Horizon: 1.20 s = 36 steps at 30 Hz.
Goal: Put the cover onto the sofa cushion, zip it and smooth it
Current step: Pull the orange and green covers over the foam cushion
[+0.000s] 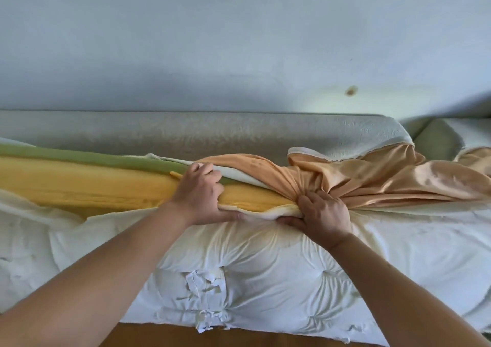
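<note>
A long foam sofa cushion [93, 181], yellow with a green layer along its far edge, lies across the white tufted seat. At its right end the cover [372, 176] is bunched up, its shiny peach lining turned outward. My left hand [202, 195] presses on the foam, fingers over the top edge and thumb below. My right hand [321, 211] is clenched on a gathered fold of the cover at the cushion's edge. The cushion's right end is hidden under the fabric.
The white tufted seat pad [252, 275] has torn patches near its front edge. A grey sofa backrest [186, 131] runs behind the cushion against a pale wall. Another seat section [451, 136] shows at far right. Wood floor [159, 338] shows below.
</note>
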Available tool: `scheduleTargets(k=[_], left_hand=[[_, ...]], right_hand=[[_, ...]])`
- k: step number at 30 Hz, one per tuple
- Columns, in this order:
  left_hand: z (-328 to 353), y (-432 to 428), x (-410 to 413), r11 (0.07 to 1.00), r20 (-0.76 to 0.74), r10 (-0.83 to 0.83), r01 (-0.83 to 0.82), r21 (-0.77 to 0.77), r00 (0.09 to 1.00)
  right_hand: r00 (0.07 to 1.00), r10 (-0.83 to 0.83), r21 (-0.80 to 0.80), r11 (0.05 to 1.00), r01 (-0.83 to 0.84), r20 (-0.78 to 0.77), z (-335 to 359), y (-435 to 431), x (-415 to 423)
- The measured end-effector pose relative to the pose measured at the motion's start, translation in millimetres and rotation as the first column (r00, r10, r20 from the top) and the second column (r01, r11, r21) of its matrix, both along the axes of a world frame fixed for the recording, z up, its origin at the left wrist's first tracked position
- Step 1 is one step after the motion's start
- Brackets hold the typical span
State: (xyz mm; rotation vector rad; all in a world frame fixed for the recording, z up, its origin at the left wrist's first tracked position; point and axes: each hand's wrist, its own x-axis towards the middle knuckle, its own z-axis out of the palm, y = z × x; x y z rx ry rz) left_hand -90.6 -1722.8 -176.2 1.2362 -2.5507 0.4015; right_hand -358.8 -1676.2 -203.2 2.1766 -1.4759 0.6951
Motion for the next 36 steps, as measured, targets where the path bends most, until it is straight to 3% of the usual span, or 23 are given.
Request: scheduleTargets(k=[8, 12, 20, 23, 26, 28, 29, 34, 36], left_hand=[[35, 11, -63, 0.912, 0.286, -0.076, -0.049, 0.408, 0.955], [28, 13, -96, 0.854, 0.267, -0.076, -0.075, 0.515, 0.961], [31, 34, -104, 0.891, 0.146, 0.026, -0.089, 0.445, 0.989], [32, 44, -111, 0.938, 0.213, 0.019, -0.091, 0.335, 0.977], [35, 48, -120, 0.965, 0.304, -0.017, -0.064, 0.255, 0.953], [39, 50, -121, 0.966, 0.314, -0.020, -0.063, 0.252, 0.949], [41, 55, -127, 0.962, 0.317, 0.007, -0.093, 0.256, 0.948], [55, 64, -153, 0.896, 0.358, 0.170, -0.295, 0.333, 0.918], [63, 67, -166, 0.849, 0.320, 0.228, -0.349, 0.398, 0.920]], right_hand=[[0.994, -0.075, 0.039, 0.996, 0.078, -0.079, 4, 11, 7], [0.991, -0.102, 0.011, 0.995, 0.103, -0.089, -1, 28, 6], [0.999, 0.009, 0.068, 0.998, -0.006, -0.053, 20, 37, -8], [0.992, -0.095, 0.181, 0.977, 0.109, -0.086, 46, 38, -31], [0.940, -0.163, 0.473, 0.831, 0.294, -0.298, 74, 37, -75], [0.923, -0.139, 0.625, 0.699, 0.347, -0.358, 84, 35, -92], [0.926, -0.110, 0.655, 0.677, 0.335, -0.361, 86, 36, -101], [0.971, -0.077, 0.603, 0.772, 0.201, -0.225, 80, 48, -114], [0.985, -0.062, 0.465, 0.876, 0.131, -0.160, 64, 59, -115]])
